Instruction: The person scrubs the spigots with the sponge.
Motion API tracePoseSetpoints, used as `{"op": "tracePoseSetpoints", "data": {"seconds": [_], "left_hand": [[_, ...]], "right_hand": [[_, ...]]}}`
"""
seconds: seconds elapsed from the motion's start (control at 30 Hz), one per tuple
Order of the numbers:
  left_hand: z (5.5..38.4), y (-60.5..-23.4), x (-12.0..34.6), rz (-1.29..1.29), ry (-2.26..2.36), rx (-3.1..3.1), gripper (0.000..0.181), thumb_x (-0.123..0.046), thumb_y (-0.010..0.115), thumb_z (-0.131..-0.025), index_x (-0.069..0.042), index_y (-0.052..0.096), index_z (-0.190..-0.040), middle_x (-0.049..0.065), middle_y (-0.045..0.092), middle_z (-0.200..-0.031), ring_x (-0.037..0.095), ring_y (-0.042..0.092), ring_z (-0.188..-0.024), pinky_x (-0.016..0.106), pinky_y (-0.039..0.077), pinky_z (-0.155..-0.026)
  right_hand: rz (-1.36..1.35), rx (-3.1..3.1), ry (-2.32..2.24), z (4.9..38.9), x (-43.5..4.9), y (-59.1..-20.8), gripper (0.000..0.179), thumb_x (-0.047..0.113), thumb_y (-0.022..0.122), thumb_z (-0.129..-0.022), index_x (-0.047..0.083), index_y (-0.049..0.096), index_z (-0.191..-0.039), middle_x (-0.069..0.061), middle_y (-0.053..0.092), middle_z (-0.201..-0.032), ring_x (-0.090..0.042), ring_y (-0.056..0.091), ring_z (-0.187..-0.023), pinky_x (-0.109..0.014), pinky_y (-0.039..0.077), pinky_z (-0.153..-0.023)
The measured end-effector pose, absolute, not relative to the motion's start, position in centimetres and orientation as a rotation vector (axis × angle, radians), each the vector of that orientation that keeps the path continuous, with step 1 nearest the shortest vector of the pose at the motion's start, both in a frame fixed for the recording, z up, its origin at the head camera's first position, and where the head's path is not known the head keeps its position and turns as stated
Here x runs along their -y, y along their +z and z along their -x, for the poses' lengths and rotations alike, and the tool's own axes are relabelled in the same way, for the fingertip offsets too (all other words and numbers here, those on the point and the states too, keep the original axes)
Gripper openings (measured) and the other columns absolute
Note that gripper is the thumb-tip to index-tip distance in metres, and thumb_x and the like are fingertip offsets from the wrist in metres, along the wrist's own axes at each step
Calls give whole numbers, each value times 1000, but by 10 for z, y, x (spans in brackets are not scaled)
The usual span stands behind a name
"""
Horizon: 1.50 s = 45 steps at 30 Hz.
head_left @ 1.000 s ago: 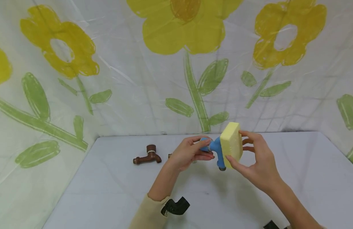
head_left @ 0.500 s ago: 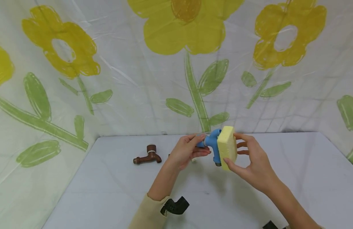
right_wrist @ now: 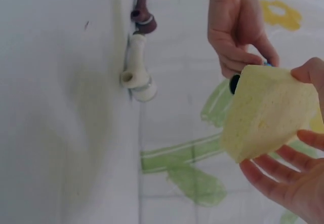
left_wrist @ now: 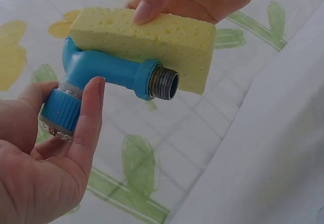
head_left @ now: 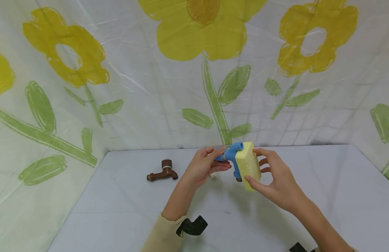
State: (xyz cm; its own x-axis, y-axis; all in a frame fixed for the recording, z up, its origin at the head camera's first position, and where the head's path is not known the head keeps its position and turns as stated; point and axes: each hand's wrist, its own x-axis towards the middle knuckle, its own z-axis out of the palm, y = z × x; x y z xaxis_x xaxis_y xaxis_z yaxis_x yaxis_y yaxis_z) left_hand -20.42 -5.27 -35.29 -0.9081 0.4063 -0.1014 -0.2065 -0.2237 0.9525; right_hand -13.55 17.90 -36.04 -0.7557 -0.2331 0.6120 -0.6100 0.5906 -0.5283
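A blue plastic tap with a threaded metal end is held up above the table. My left hand grips it by its ribbed blue knob, thumb and fingers around that part. In my right hand is a pale yellow sponge, a thick block pinched at its edges between thumb and fingertips. One broad face of the sponge lies against the side of the tap's body. Most of the tap is hidden behind the sponge in the right wrist view.
A brown tap lies on the white table left of my hands. A white tap lies beside it, mostly hidden by my left hand in the head view. Behind the table hangs a white sheet with painted flowers.
The tap has turned, so its open upper end now shows above the sponge. Both hands, with sponge and tap, have shifted slightly left, and the sponge sits a little lower.
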Motion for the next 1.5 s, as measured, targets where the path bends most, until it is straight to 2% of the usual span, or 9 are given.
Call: {"op": "tracePoseSetpoints", "data": {"seconds": [0.37, 0.53, 0.73, 0.87, 1.13, 1.33, 1.5], "left_hand": [[204, -352, 55, -304, 2157, -1652, 44, -11, 55, -111, 13, 50, -148, 0, 73, -81, 9, 75, -72, 23, 64, -75], [205, -353, 54, -281, 2175, -1646, 41, -11, 56, -110, 11, 54, -145, 1, 74, -82, 10, 75, -72, 24, 64, -75], [205, -353, 54, -298, 2185, -1644, 38, -11, 57, -110, 10, 57, -142, 3, 75, -84, 11, 76, -73, 26, 65, -76], [204, -353, 53, -311, 2209, -1617, 37, -12, 57, -110, 11, 58, -140, 4, 75, -86, 12, 77, -75, 28, 65, -79], [203, -350, 54, -263, 2262, -1597, 36, -13, 57, -110, 10, 58, -138, 3, 74, -88, 11, 76, -78, 25, 64, -80], [205, -348, 59, -210, 2313, -1600, 34, -14, 54, -111, 9, 59, -136, 1, 74, -87, 10, 76, -80, 23, 64, -81], [206, -346, 64, -203, 2365, -1563, 30, -13, 54, -111, 9, 60, -131, 1, 73, -85, 10, 76, -80, 23, 64, -80]], "right_hand": [[-641, 2354, 1053, 136, -182, -361, 80, 1, 93, -74, 0, 52, -142, -11, 62, -130, -18, 62, -95, -20, 59, -74], [-685, 2342, 1046, 136, -182, -360, 79, 0, 92, -74, 1, 52, -142, -9, 61, -131, -14, 60, -95, -20, 58, -73], [-659, 2361, 1012, 139, -184, -360, 80, -1, 92, -74, 0, 52, -143, -12, 60, -133, -18, 59, -94, -21, 58, -72], [-658, 2361, 1027, 138, -183, -360, 79, -1, 91, -75, 2, 52, -144, -11, 60, -133, -15, 58, -94, -22, 57, -71], [-697, 2392, 1004, 138, -183, -361, 81, 1, 91, -76, 3, 49, -145, -12, 59, -135, -17, 58, -96, -25, 59, -71], [-729, 2468, 964, 138, -185, -360, 75, 7, 92, -78, 2, 52, -141, -12, 61, -131, -17, 59, -95, -27, 60, -72], [-748, 2532, 953, 137, -189, -358, 70, 9, 91, -81, 5, 53, -140, -7, 61, -129, -13, 58, -93, -28, 61, -72]]}}
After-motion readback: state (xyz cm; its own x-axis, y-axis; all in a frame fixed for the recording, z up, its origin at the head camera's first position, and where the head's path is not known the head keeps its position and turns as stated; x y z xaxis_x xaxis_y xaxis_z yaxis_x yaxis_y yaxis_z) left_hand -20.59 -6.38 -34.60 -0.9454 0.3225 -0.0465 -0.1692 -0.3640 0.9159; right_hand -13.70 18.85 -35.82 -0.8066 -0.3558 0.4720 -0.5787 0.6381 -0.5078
